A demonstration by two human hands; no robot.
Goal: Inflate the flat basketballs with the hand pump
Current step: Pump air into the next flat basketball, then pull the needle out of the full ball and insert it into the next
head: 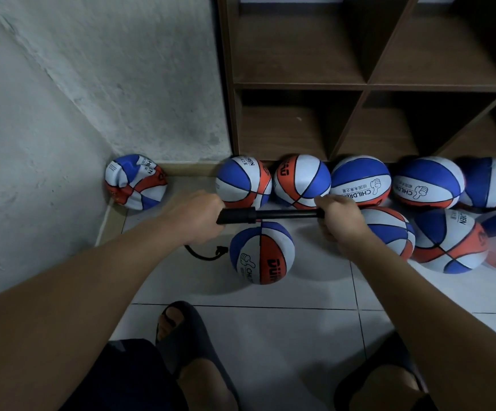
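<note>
The hand pump (267, 215) lies crosswise between both hands: left hand (196, 216) grips its barrel, right hand (340, 218) its handle, above the basketball (262, 253) on the floor, hose (203, 254) at the ball's left.

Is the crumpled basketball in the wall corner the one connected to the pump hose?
No, the hose runs to the round ball below the pump; the crumpled ball lies apart.

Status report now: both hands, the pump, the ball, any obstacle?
Left hand grips pump body, right hand grips its handle. Hose runs to ball on floor. Crumpled ball waits in corner. Nothing in the way.
</note>
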